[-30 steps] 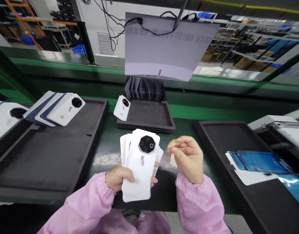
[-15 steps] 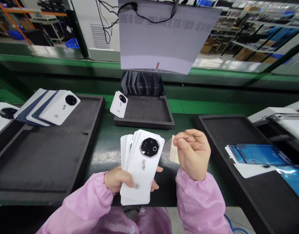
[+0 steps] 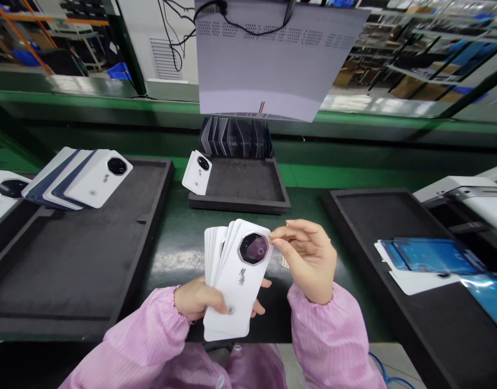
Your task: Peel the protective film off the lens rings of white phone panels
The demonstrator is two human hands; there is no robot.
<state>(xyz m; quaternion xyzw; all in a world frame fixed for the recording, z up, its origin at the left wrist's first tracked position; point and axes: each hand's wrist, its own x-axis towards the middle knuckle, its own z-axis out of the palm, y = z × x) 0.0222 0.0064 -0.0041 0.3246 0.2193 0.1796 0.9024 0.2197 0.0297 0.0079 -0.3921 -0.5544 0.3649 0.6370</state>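
Note:
My left hand (image 3: 200, 300) grips a fanned stack of white phone back covers (image 3: 232, 292) upright over the near edge of the green belt. The front cover shows a dark octagonal camera ring (image 3: 254, 249). My right hand (image 3: 307, 258) is pinched at the upper right of that ring, holding a small clear film over it. A small perforated sticker sheet (image 3: 284, 263) peeks out under the right hand's fingers.
A large black foam tray (image 3: 82, 254) lies left, with several white covers (image 3: 80, 178) fanned at its far corner. A smaller black tray (image 3: 242, 192) with one cover (image 3: 197, 172) sits ahead. A black tray (image 3: 394, 227) on the right holds blue-film sheets (image 3: 430, 262).
My right hand has moved left from beside the stack to the camera ring of the front cover, bringing the clear film onto it. The left hand kept the stack nearly still.

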